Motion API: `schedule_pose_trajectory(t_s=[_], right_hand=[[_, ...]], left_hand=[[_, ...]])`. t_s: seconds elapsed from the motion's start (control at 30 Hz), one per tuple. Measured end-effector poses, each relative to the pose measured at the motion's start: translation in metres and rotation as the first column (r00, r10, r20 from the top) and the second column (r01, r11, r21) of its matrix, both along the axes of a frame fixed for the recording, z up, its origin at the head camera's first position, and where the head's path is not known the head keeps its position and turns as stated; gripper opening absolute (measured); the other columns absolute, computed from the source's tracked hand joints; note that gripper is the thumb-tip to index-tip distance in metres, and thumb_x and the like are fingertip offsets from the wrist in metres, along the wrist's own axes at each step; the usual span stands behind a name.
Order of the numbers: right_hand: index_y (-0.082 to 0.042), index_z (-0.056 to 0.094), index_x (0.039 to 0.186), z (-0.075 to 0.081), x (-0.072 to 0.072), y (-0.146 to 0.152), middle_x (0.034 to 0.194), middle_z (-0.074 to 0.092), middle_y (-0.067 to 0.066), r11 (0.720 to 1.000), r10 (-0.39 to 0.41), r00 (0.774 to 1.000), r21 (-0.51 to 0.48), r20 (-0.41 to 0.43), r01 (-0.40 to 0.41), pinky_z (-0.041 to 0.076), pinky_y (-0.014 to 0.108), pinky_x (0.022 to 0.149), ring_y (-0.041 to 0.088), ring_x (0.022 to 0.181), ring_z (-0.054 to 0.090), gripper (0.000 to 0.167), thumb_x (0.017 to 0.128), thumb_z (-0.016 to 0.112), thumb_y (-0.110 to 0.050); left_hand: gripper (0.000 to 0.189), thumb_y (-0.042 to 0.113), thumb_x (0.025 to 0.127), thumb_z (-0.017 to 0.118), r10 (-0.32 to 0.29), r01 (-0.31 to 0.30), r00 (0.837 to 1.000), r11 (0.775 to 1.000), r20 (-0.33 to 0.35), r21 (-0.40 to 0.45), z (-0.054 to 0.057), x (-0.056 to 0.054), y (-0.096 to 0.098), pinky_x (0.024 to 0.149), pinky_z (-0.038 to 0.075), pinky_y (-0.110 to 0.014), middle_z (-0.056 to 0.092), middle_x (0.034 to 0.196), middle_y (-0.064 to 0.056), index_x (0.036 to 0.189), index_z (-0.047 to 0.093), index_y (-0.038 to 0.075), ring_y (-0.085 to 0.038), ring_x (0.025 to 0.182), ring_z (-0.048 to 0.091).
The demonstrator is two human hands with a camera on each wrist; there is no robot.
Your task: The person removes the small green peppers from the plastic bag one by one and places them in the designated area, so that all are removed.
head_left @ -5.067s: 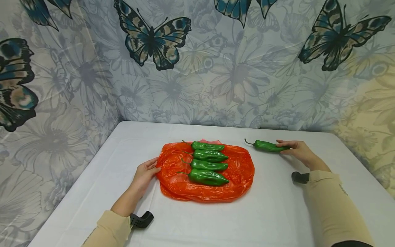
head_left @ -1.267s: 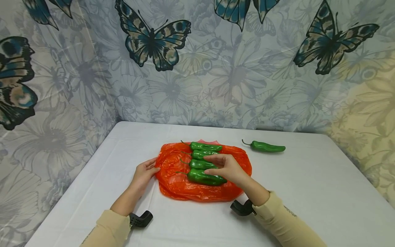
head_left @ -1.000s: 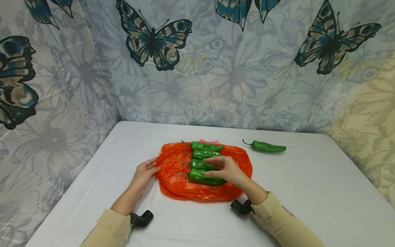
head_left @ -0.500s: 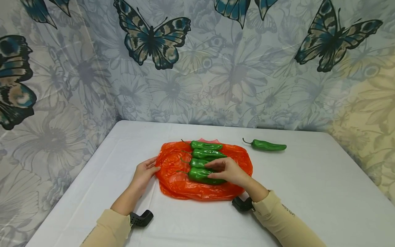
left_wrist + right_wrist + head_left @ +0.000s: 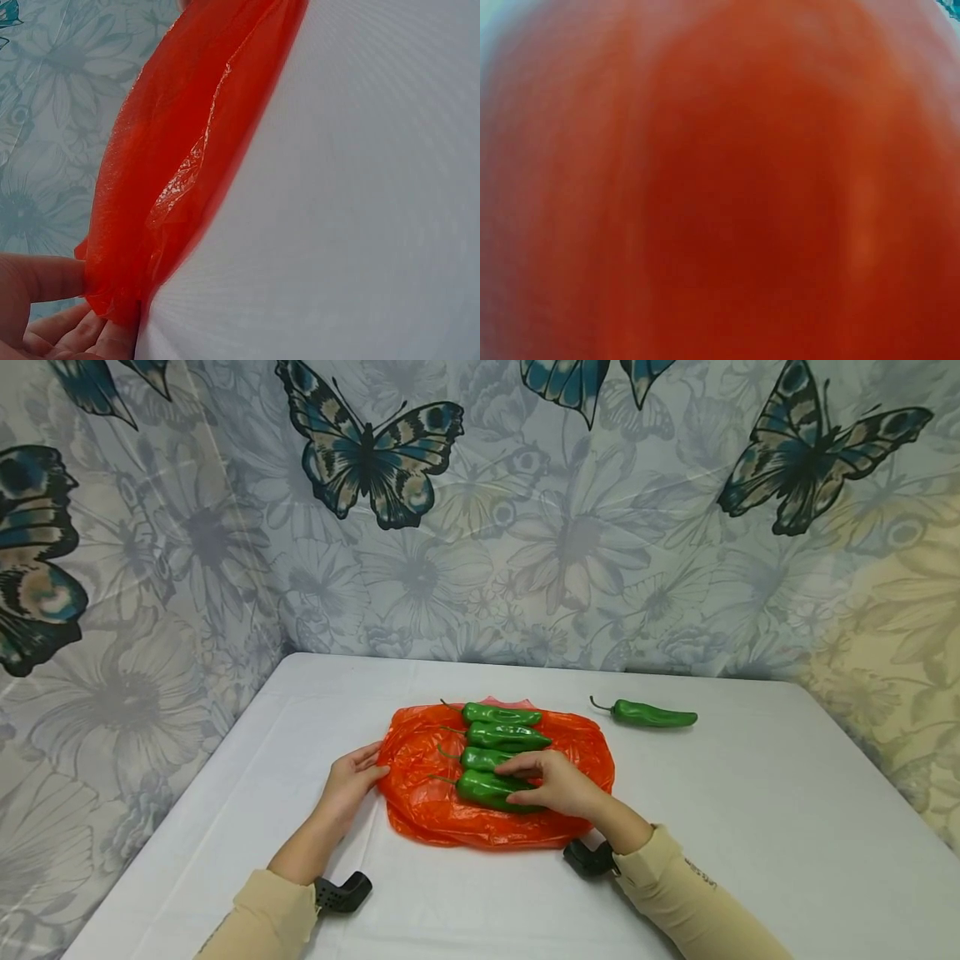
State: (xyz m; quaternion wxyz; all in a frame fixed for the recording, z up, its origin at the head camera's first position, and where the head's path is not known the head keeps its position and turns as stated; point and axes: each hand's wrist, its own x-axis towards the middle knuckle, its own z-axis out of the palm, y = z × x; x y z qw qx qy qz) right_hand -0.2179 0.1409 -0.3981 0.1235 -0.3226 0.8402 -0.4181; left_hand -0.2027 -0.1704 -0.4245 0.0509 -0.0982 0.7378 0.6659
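Observation:
A red plastic bag [image 5: 412, 739] lies flat, with several green peppers set across it in a column, stems to the left. My left hand [image 5: 354, 777] pinches the bag's left edge between thumb and fingers; the left wrist view shows the thumb [image 5: 56, 277] on the red film [image 5: 172, 150]. Over the right end of the nearest pepper [image 5: 483, 787] is my right hand [image 5: 558, 785], thumb on its near side and fingers on its far side. Those fingers partly cover the pepper behind it [image 5: 476, 758]. In the right wrist view, blurred red film [image 5: 735, 210] fills nearly everything.
One more green pepper [image 5: 656, 714] lies by itself on the white table [image 5: 750, 810], right of the bag. Black wrist-camera mounts [image 5: 343, 892] stick out from both cuffs. Patterned cloth [image 5: 465, 577] with butterflies hangs behind the table and along its left side.
My right hand has left the lone pepper at the right and moved over the bag, then shifted slightly toward the nearest pepper. My left hand stays at the bag's edge.

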Motion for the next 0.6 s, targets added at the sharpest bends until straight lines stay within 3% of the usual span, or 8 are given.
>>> schedule_pose_trajectory(t_s=[0.23, 0.6], right_hand=[[-0.011, 0.067, 0.113, -0.0021, 0.0009, -0.0003, 0.118, 0.064, 0.006, 0.998, 0.010, 1.000, 0.068, -0.023, -0.009, 0.050, 0.033, 0.092, 0.022, 0.111, 0.058, 0.035, 0.079, 0.073, -0.016], [-0.011, 0.067, 0.114, -0.0042, 0.0005, 0.0005, 0.117, 0.065, 0.006, 0.994, 0.014, 1.000, 0.109, -0.017, -0.012, 0.050, 0.026, 0.089, 0.020, 0.109, 0.059, 0.039, 0.077, 0.075, -0.022]], left_hand=[[0.051, -0.002, 0.089, 0.049, 0.004, -0.004, 1.000, 1.000, -0.005, 0.011, -0.0010, -0.0006, 0.0002, 0.076, 0.044, -0.007, 0.041, 0.141, -0.025, 0.139, 0.037, -0.006, -0.028, 0.127, 0.041], [0.051, -0.001, 0.090, 0.050, 0.005, -0.005, 1.000, 1.000, 0.000, 0.009, 0.0000, 0.0006, 0.0005, 0.079, 0.046, -0.008, 0.041, 0.141, -0.025, 0.139, 0.037, -0.006, -0.030, 0.128, 0.041]])
